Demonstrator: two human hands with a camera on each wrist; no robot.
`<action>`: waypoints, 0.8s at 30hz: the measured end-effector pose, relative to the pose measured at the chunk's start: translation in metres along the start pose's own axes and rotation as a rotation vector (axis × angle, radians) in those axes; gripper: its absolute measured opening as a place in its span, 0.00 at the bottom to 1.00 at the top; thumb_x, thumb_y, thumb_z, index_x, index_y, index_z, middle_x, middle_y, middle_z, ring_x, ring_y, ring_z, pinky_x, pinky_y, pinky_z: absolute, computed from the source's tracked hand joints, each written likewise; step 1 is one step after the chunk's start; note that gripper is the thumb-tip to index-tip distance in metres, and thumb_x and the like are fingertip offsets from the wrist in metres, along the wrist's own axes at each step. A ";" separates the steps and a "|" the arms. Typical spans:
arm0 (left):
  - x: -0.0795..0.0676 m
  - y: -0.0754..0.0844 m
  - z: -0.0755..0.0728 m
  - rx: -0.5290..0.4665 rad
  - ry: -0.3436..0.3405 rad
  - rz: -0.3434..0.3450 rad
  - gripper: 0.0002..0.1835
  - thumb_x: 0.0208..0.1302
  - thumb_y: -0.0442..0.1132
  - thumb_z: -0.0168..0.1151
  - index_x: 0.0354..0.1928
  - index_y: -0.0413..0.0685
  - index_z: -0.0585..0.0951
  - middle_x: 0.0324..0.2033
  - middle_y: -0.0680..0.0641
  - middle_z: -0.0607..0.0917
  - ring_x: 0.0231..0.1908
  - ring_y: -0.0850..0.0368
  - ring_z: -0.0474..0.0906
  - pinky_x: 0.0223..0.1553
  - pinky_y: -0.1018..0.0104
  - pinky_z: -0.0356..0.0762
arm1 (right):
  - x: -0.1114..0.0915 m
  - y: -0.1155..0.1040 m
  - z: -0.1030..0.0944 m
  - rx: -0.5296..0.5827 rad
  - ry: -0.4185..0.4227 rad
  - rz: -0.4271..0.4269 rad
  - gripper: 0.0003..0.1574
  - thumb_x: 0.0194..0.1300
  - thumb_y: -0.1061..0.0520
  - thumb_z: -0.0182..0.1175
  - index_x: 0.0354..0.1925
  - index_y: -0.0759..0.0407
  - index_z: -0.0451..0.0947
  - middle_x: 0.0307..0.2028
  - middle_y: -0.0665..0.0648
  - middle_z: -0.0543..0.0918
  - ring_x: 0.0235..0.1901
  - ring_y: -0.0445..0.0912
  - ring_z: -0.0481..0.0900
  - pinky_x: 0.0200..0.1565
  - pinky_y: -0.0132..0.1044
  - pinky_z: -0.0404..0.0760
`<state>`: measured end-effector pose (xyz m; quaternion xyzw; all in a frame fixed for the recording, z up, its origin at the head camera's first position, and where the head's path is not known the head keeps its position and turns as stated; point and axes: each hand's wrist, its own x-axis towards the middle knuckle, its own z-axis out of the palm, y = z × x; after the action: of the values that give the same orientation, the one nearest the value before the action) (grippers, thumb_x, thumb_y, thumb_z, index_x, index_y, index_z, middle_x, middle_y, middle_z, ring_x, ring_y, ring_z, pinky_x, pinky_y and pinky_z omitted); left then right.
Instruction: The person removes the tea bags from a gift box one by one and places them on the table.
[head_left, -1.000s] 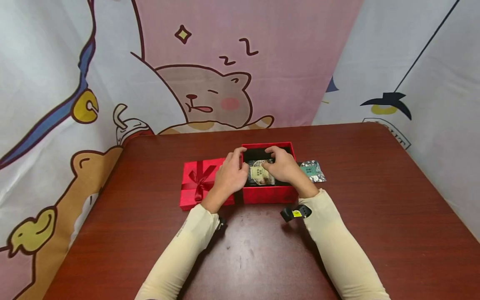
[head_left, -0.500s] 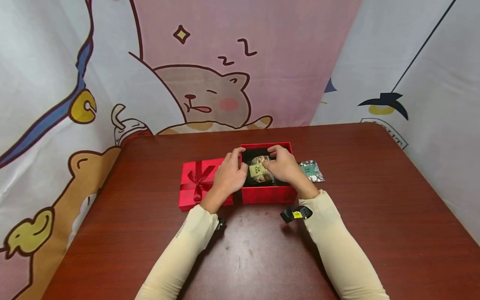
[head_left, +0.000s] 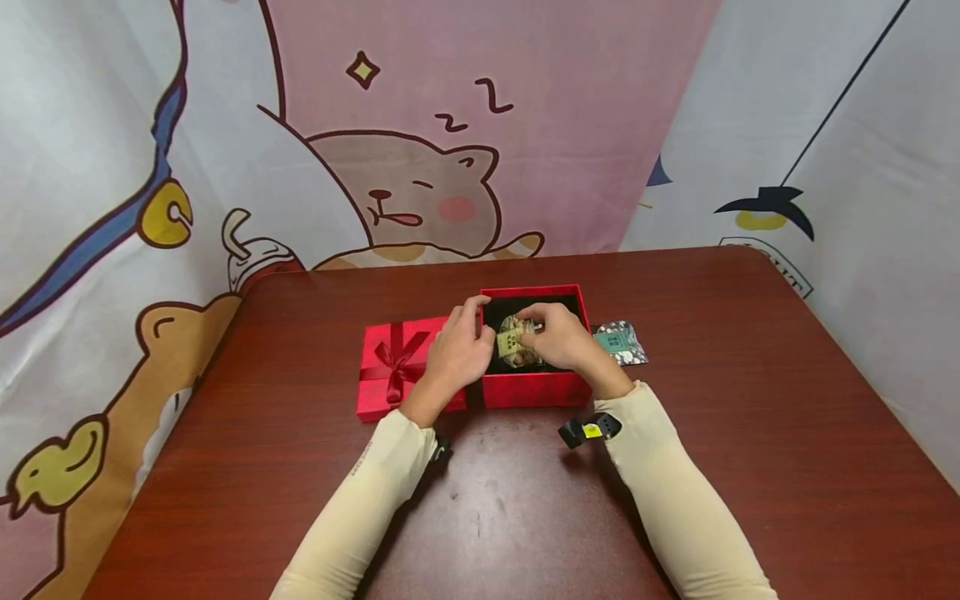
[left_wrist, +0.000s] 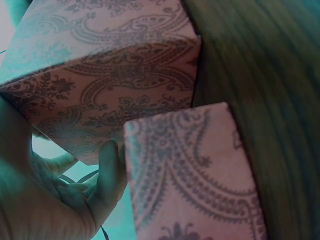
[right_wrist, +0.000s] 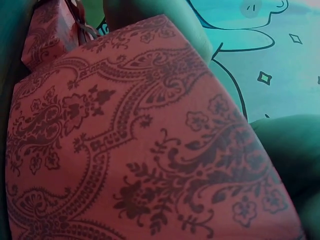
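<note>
An open red gift box [head_left: 536, 389] with a dark lining stands mid-table. In the head view my right hand [head_left: 564, 339] reaches into it, thumb and index finger pinching a small brown-patterned packet [head_left: 510, 342] with a pale yellow label. My left hand [head_left: 459, 350] holds the box's left wall near the rim; the left wrist view shows one finger [left_wrist: 107, 167] running down between box and lid. Beside the left hand lies the red lid [head_left: 378, 375] with a ribbon bow. The right wrist view is mostly the box's printed side [right_wrist: 125, 140], which hides the right hand's fingertips.
Just right of the box lies another small packet [head_left: 621, 343], silvery with a green label. All this is on a dark red-brown wooden table [head_left: 712, 467]. A printed cartoon cloth [head_left: 585, 125] hangs behind the table's far edge.
Inside the box the packet has turned and shifted, from lying square to tilted under the right thumb. The right hand has moved slightly left and towards me. My left hand keeps its place.
</note>
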<state>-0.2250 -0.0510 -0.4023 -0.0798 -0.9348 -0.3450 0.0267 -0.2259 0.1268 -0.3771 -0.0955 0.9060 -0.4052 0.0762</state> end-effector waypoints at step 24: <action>0.000 0.000 0.002 -0.002 0.007 -0.001 0.26 0.69 0.44 0.47 0.69 0.64 0.66 0.60 0.48 0.75 0.50 0.42 0.77 0.46 0.42 0.74 | 0.005 0.003 -0.003 -0.025 -0.006 -0.032 0.23 0.63 0.62 0.61 0.57 0.64 0.78 0.58 0.66 0.79 0.62 0.61 0.72 0.59 0.56 0.72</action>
<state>-0.2252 -0.0501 -0.4040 -0.0782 -0.9345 -0.3460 0.0295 -0.2317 0.1295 -0.3773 -0.1120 0.9092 -0.3946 0.0711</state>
